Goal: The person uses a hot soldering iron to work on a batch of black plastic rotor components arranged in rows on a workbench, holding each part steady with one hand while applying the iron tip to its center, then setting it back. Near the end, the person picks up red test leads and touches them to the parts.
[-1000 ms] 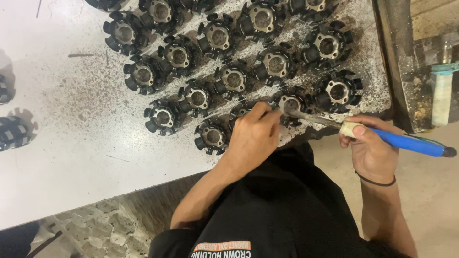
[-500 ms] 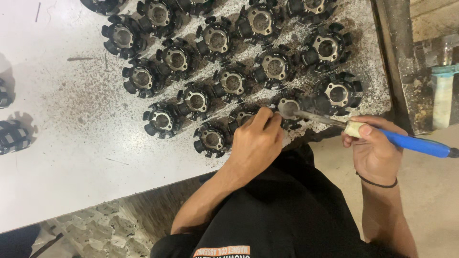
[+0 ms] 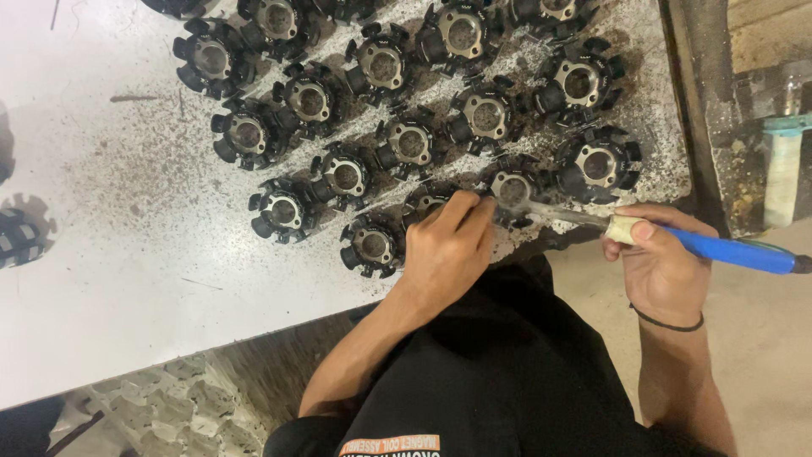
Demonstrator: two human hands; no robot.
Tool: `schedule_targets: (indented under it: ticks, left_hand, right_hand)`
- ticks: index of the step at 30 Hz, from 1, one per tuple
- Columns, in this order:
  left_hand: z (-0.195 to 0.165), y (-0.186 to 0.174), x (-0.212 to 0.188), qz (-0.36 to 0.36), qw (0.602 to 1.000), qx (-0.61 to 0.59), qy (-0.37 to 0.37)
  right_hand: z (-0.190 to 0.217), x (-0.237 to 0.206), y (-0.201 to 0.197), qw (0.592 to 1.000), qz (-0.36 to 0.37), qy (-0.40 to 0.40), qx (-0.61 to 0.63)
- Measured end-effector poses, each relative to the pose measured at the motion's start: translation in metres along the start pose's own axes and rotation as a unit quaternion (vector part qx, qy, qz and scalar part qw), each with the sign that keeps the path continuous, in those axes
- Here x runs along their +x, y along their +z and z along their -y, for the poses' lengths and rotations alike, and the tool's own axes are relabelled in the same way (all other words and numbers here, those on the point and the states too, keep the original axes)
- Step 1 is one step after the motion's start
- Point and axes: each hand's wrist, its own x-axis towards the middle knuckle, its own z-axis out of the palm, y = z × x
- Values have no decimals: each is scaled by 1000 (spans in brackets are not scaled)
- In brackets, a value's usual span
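Since the earlier frame I have slid my left hand (image 3: 448, 254) a little farther up over the near edge of the row, and the tool tip has crept closer to the same part; the view has drifted slightly as well.

The part I am working on is a black finned stator core (image 3: 513, 190) with a pale metal centre, sitting at the near right of the bench (image 3: 118, 279), in the nearest row of the cluster. My left hand's fingertips (image 3: 479, 206) press on its left side, grip closed down onto it. My right hand (image 3: 660, 258) is clamped around the blue-handled tool (image 3: 727, 251), whose thin metal shaft runs leftward and slightly far from the handle, tip meeting the core's centre. So the core lies left of the right hand, along the tool's long axis, and the left hand is the nearer one.

Around it stand many more cores (image 3: 397, 140) in slanted rows, amid dark grit on the white surface. A grey egg-crate tray (image 3: 161, 415) lies near left, below the bench.
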Motion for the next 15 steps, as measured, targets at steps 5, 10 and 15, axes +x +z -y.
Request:
schedule_targets:
  ticks: [5,10,15]
  left_hand:
    - [1,3,1,1,1000,-3,-17]
    - [8,7,-2,21,1000,3,-2]
    - [5,3,1,17,1000,2,14]
  right_hand:
    - [3,1,2,1000,4,0,-3]
    - [6,3,0,999,-11,1,-30]
    - [7,4,-3,999,-1,-9,-32]
